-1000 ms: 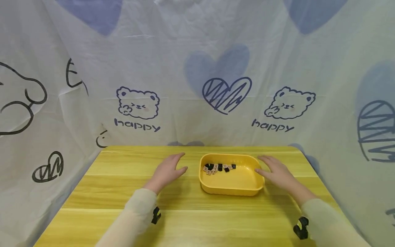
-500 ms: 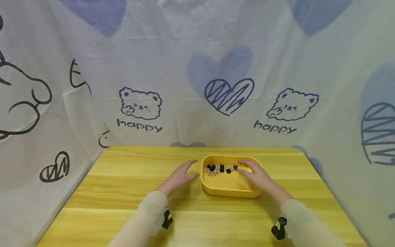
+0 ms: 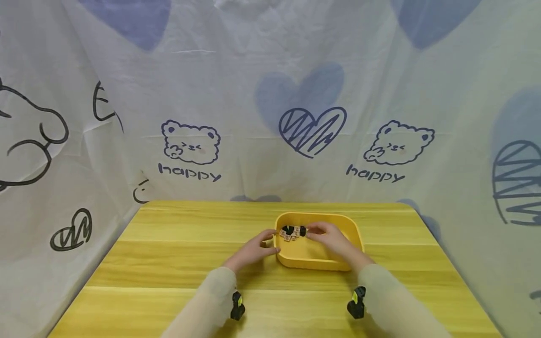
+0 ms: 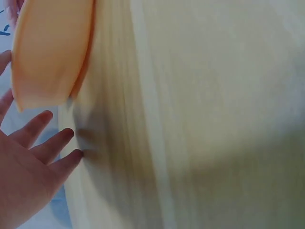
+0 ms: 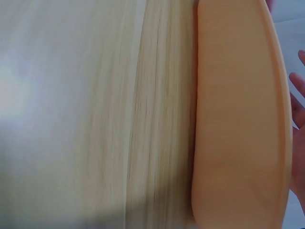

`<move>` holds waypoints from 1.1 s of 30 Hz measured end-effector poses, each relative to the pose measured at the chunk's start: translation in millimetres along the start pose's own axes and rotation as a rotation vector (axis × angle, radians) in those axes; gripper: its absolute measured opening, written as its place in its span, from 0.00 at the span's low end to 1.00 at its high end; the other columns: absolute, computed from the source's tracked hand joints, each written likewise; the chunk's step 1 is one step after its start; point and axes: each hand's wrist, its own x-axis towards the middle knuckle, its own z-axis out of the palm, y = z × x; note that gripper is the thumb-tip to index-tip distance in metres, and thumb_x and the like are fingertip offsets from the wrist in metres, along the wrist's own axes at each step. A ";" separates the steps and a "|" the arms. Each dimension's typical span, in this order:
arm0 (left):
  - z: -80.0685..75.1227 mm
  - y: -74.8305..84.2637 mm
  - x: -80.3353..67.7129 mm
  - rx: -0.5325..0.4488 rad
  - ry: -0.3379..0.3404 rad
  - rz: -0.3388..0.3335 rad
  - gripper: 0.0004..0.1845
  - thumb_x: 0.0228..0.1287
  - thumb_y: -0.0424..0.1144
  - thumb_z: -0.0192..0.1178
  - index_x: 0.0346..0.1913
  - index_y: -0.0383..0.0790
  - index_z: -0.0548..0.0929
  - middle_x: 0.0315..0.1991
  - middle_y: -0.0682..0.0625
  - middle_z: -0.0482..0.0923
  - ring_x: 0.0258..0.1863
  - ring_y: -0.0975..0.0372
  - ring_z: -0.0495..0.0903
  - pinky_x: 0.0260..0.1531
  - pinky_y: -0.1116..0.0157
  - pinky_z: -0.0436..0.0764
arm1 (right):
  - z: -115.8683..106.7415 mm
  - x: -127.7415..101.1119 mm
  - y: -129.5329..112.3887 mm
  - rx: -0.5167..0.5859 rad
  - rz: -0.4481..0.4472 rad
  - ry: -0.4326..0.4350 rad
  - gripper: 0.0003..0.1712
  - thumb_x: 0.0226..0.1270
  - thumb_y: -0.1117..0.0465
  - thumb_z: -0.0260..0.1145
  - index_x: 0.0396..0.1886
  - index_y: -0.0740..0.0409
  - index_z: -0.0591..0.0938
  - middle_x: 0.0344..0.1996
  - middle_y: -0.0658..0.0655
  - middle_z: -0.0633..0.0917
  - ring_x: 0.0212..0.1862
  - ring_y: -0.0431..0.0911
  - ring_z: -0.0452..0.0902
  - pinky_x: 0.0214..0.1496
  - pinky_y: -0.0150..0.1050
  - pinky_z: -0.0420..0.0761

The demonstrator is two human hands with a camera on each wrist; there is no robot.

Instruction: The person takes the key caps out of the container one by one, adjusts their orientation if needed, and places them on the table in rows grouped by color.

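Observation:
A yellow plastic tray (image 3: 314,264) stands on the table, holding small beige and black square tiles (image 3: 291,232) bunched at its left end. The markings on the beige tiles are too small to read. My left hand (image 3: 252,253) is at the tray's left wall, thumb and index finger beside the rim; the left wrist view shows the other fingers (image 4: 55,143) spread beside the wall. Reaching over the front rim, my right hand (image 3: 331,238) has its loosely bent fingers and thumb against the right side of the tile group, covering some tiles. In the right wrist view the tray wall partly hides this hand (image 5: 299,129).
The wooden table (image 3: 177,272) extends around the tray. Behind it and at both sides hangs a pale cloth (image 3: 249,159) printed with hearts and bears. A small black device (image 3: 237,306) is at the left wrist, another (image 3: 357,303) at the right.
My right hand has moved left from the tray's right rim to the tiles, covering the rightmost ones. My left hand has moved right to the tray's left wall.

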 end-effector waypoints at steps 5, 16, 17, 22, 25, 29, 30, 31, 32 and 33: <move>5.0 -3.4 1.7 -0.060 -0.039 0.001 0.33 0.70 0.44 0.60 0.74 0.43 0.61 0.70 0.33 0.60 0.68 0.41 0.61 0.65 0.42 0.60 | 9.4 11.5 2.8 0.020 0.009 -0.021 0.21 0.68 0.66 0.65 0.57 0.73 0.77 0.50 0.67 0.82 0.53 0.57 0.78 0.57 0.50 0.77; 13.3 -7.1 -2.8 -0.152 -0.088 -0.036 0.36 0.74 0.47 0.53 0.78 0.51 0.50 0.68 0.31 0.63 0.67 0.44 0.64 0.64 0.41 0.61 | 15.6 30.5 6.8 -0.016 0.100 -0.080 0.18 0.65 0.67 0.67 0.53 0.68 0.82 0.47 0.62 0.84 0.48 0.51 0.80 0.51 0.49 0.79; 14.0 -7.6 -3.1 -0.155 -0.092 -0.038 0.36 0.74 0.48 0.53 0.78 0.52 0.49 0.68 0.31 0.62 0.67 0.44 0.64 0.65 0.41 0.60 | 15.9 31.7 7.3 -0.013 0.106 -0.083 0.18 0.64 0.68 0.67 0.53 0.68 0.82 0.46 0.62 0.84 0.48 0.51 0.80 0.51 0.49 0.79; 17.2 -9.8 -4.7 -0.168 -0.101 -0.041 0.36 0.75 0.49 0.52 0.78 0.55 0.47 0.71 0.32 0.58 0.69 0.44 0.60 0.65 0.40 0.59 | 18.8 37.5 11.1 -0.020 0.118 -0.104 0.17 0.63 0.69 0.68 0.52 0.69 0.83 0.46 0.61 0.85 0.46 0.49 0.80 0.49 0.46 0.80; 18.1 -11.8 -4.6 -0.182 -0.101 -0.039 0.36 0.75 0.49 0.51 0.78 0.55 0.46 0.72 0.32 0.56 0.70 0.43 0.58 0.65 0.39 0.58 | 21.2 41.7 13.4 -0.048 0.111 -0.111 0.16 0.62 0.70 0.69 0.50 0.68 0.84 0.44 0.59 0.85 0.44 0.48 0.80 0.45 0.43 0.80; 18.6 -14.1 -3.3 -0.191 -0.099 -0.048 0.36 0.75 0.50 0.51 0.78 0.56 0.46 0.71 0.33 0.58 0.70 0.44 0.59 0.64 0.39 0.59 | 24.0 47.4 15.6 -0.102 0.089 -0.126 0.14 0.60 0.70 0.71 0.47 0.67 0.86 0.42 0.58 0.86 0.43 0.47 0.80 0.43 0.41 0.80; 18.6 -14.4 -3.0 -0.195 -0.099 -0.049 0.36 0.75 0.50 0.51 0.78 0.56 0.46 0.71 0.33 0.58 0.69 0.44 0.60 0.64 0.39 0.59 | 24.5 48.9 15.9 -0.123 0.077 -0.134 0.14 0.59 0.70 0.71 0.46 0.67 0.86 0.42 0.58 0.86 0.42 0.46 0.80 0.43 0.40 0.80; 18.4 -14.8 -2.7 -0.197 -0.100 -0.049 0.36 0.75 0.51 0.51 0.78 0.57 0.46 0.71 0.33 0.59 0.69 0.44 0.60 0.64 0.39 0.59 | 25.1 50.6 16.0 -0.146 0.069 -0.138 0.14 0.59 0.70 0.72 0.45 0.66 0.87 0.41 0.57 0.86 0.42 0.45 0.80 0.43 0.40 0.80; 18.5 -15.6 -2.0 -0.199 -0.100 -0.051 0.36 0.75 0.51 0.51 0.78 0.57 0.46 0.70 0.33 0.59 0.69 0.44 0.61 0.64 0.39 0.60 | 25.4 52.0 15.8 -0.164 0.061 -0.141 0.13 0.58 0.69 0.72 0.45 0.66 0.87 0.40 0.56 0.86 0.41 0.45 0.79 0.43 0.39 0.81; 18.5 -16.3 -1.3 -0.204 -0.100 -0.051 0.36 0.75 0.51 0.52 0.78 0.57 0.46 0.70 0.33 0.59 0.69 0.44 0.61 0.63 0.39 0.60 | 25.9 53.5 15.6 -0.176 0.052 -0.147 0.13 0.58 0.69 0.73 0.44 0.66 0.87 0.39 0.56 0.86 0.39 0.44 0.79 0.42 0.39 0.80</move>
